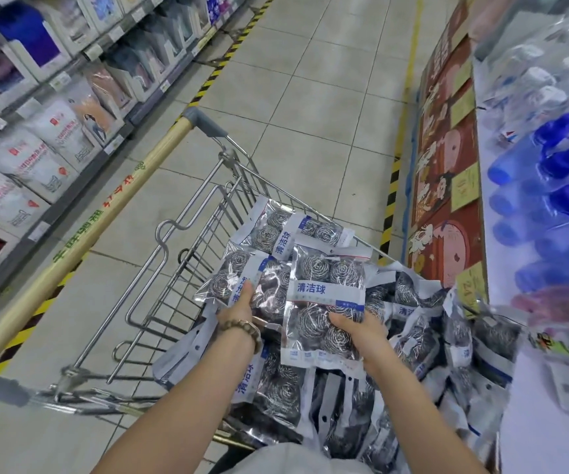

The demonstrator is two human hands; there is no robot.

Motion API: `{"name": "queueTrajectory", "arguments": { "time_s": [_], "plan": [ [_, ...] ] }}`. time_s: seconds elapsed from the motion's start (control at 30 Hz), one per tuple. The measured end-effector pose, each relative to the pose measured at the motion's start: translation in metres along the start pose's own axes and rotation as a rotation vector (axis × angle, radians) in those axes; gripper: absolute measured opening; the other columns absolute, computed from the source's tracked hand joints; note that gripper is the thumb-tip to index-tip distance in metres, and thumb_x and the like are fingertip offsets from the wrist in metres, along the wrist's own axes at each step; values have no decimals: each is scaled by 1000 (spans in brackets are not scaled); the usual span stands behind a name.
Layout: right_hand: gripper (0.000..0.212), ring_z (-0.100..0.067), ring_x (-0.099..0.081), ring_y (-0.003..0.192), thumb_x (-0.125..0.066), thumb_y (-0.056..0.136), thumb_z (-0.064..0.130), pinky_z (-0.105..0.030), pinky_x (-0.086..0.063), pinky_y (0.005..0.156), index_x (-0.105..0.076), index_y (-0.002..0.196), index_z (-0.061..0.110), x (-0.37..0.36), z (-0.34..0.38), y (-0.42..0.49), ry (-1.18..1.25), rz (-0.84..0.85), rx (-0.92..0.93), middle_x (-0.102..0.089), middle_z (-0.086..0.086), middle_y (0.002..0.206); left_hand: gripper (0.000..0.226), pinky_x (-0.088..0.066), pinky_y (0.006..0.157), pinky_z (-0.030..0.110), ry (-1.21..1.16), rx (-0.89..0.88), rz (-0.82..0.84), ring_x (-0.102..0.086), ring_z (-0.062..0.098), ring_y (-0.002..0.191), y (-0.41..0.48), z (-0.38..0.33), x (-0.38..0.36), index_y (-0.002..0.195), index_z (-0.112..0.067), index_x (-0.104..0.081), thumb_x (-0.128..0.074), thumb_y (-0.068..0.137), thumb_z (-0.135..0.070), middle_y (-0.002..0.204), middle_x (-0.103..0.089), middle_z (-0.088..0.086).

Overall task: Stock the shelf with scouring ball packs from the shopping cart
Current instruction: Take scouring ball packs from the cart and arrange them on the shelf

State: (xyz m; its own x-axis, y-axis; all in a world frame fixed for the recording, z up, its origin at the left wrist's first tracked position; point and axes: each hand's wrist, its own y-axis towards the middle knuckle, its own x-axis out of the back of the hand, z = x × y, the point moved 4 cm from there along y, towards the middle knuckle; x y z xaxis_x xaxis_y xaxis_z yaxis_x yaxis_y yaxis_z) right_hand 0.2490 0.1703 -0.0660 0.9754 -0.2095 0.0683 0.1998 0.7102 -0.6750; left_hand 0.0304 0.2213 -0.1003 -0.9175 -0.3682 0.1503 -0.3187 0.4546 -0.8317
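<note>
Supermarket aisle w/ pale grey tile floor (310,97), yellow-black hazard tape (228,53) running along both sides. Left side: shelving (37,80) full of boxed and bagged goods w/ price tags on the rails. Right side: a display w/ a red illustrated front panel (443,165) and blue bottles (556,186) on top (blurred). Wire shopping cart (187,241) sits mid-aisle, its wood-coloured handle (105,217) at the near-left edge. The basket's right half is heaped w/ scouring ball packs (447,319), spilling toward the display. Left hand (238,302), beaded bracelet (242,328) on the wrist, pinches the bottom edge of one pack (242,278), thumb on top. Right hand (361,330) grips the lower right corner of a labelled pack (324,295), fingers curled over it, held face-up above the pile.
</note>
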Motion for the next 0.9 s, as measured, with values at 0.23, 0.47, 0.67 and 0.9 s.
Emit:
{"name": "queueTrajectory", "arguments": {
  "time_s": [0.23,0.47,0.67,0.9],
  "plan": [
    [56,-20,-48,118,-74,80,28,-36,-36,95,-48,130,21,18,-14,-16,-11,-127,62,-55,4,125,84,-38,97,38,-81,-147,-127,-45,30,125,-26,-4,13,137,2,-33,-71,76,-41,138,-44,13],
    [59,-19,-51,118,-75,79,24,-45,-40,103,-41,127,32,63,-40,-64,86,-346,162,-56,7,122,110,-44,95,48,59,-277,-23,-50,35,119,-43,-7,29,146,-12,-19,-78,59,-43,123,-54,14],
    [56,0,-52,90,-70,82,12,-25,-39,83,-39,125,29,89,-57,-108,218,-559,222,-50,22,101,47,-37,48,25,192,-499,62,-31,11,54,-87,-9,19,109,-2,-48,-73,76,-25,73,-42,4],
    [61,-17,-57,109,-75,78,14,-33,-45,93,-44,130,27,97,-87,-135,251,-680,257,-59,2,119,47,-37,46,24,358,-634,294,-32,11,46,-126,11,-5,65,-19,-30,-76,72,-15,59,-34,-2]
  ]
}}
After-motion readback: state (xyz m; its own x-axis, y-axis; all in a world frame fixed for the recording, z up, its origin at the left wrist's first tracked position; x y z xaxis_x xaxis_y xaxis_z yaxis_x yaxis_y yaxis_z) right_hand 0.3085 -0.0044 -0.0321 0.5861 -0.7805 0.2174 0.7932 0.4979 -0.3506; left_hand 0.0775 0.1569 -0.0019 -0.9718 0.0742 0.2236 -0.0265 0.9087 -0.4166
